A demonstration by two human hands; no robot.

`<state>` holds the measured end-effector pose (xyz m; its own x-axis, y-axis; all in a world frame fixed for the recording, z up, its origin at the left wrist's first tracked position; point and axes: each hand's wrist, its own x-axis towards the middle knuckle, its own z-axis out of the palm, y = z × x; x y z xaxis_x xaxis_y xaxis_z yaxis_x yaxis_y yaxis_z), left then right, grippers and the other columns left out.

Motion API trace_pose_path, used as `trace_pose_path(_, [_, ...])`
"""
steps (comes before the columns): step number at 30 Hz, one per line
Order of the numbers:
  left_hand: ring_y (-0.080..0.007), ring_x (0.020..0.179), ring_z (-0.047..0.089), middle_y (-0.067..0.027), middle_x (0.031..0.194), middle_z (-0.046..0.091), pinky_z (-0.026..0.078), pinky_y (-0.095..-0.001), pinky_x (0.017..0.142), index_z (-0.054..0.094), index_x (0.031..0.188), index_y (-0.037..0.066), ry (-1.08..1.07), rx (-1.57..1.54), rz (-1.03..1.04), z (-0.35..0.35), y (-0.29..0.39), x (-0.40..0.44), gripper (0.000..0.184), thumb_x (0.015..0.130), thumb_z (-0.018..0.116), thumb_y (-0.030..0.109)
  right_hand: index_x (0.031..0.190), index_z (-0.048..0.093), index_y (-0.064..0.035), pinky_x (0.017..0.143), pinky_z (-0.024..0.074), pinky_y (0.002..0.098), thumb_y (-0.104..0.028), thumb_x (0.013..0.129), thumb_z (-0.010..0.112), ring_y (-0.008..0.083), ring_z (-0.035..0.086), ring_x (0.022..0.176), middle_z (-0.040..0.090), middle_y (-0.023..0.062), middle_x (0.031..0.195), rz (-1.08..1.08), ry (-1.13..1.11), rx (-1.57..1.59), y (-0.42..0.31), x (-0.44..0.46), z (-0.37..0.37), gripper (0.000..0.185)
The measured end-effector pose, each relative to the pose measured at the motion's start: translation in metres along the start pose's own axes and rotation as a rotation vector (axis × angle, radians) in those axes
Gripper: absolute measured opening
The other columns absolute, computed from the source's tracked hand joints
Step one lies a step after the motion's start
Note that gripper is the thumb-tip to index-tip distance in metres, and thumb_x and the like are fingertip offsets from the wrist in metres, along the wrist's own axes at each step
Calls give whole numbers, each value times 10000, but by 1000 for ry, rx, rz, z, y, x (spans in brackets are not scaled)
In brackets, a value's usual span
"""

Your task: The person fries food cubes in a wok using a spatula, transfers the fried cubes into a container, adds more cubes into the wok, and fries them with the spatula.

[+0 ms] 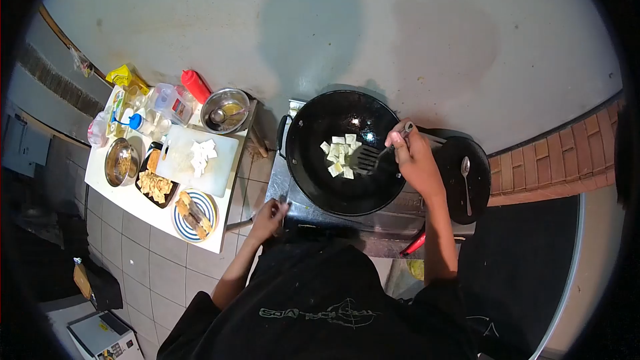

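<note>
My right hand (412, 153) is closed around the handle of a slotted spatula (366, 159). The spatula's head is inside a large black wok (320, 190), touching or right beside several pale white cubes (339, 153) that look like tofu. These cubes lie in a loose heap at the wok's middle. My left hand (269, 220) is low at the left front corner of the metal stove (297, 203), its fingers curled together. Whatever those fingers grip, if anything, is hidden.
Left stands a white table (137, 210) with a cutting board (175, 172) holding white pieces, a steel bowl (243, 101), a striped plate (176, 221), a black tray (175, 195) and a red bottle (195, 85). Right of the wok, a spoon (466, 187) rests on a black pan (481, 173).
</note>
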<state>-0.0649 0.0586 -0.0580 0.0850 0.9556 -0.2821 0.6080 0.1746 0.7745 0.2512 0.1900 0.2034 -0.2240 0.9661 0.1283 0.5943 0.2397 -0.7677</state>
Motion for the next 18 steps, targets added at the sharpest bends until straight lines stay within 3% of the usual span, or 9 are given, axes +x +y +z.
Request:
trace_pose_path(2, [-149,765,567,-57,847,588,454,-291,673,577,942,63,88,-553,-146,5,-21,22,500,963,475,551,939,495,28,682,454,401,-177,970,527,411,581,734,574,235,752,-54,76,-34,-1,-4,4,210])
trace_pose_path(3, [-127,791,557,-23,865,595,436,-263,679,590,934,101,130,-717,-290,0,-8,32,496,962,452,576,944,500,21,679,452,391,-176,971,524,379,587,722,584,213,747,-45,97,-100,3,-5,7,201])
trace_pose_path(5, [-123,775,549,-14,861,589,436,-268,670,603,948,104,154,-876,-299,-6,-17,65,474,966,461,556,949,505,15,676,451,381,-175,973,522,347,593,709,594,190,743,-42,115,-165,6,-5,12,193])
trace_pose_path(7, [-181,640,567,-66,701,591,437,-306,595,636,864,8,427,-731,-213,3,-23,109,531,987,446,489,965,517,14,671,454,383,-180,977,513,335,600,706,614,176,759,-8,68,-165,6,-3,14,195])
trace_pose_path(8, [-181,640,567,-66,701,591,437,-306,595,636,864,8,432,-732,-213,3,-30,125,531,987,446,489,965,517,14,671,454,383,-180,977,513,335,600,706,614,176,759,-12,65,-164,8,-2,16,195])
trace_pose_path(10, [-341,747,641,-193,810,663,484,-424,676,653,949,-16,551,-242,-48,0,-47,147,476,980,455,416,968,514,22,655,458,398,-186,975,514,379,592,694,616,201,772,-63,156,-38,13,-4,21,208])
trace_pose_path(11, [-341,747,641,-193,810,663,484,-424,676,653,949,-16,551,-242,-47,-1,-54,151,476,980,455,416,967,512,21,657,462,415,-192,971,521,398,599,717,614,211,779,1,196,31,14,-6,23,214])
trace_pose_path(13, [-449,890,621,-274,919,652,468,-507,787,647,983,-19,604,-45,-204,-6,-57,156,424,969,448,356,973,514,19,667,463,421,-191,969,522,402,604,738,617,210,784,2,235,-1,2,-10,23,211])
trace_pose_path(18, [-462,917,607,-295,947,639,452,-517,805,624,998,-24,600,-66,-132,-10,-35,157,430,969,445,366,1144,522,73,728,471,468,-218,963,528,459,604,851,638,264,898,48,186,-221,3,-10,25,344])
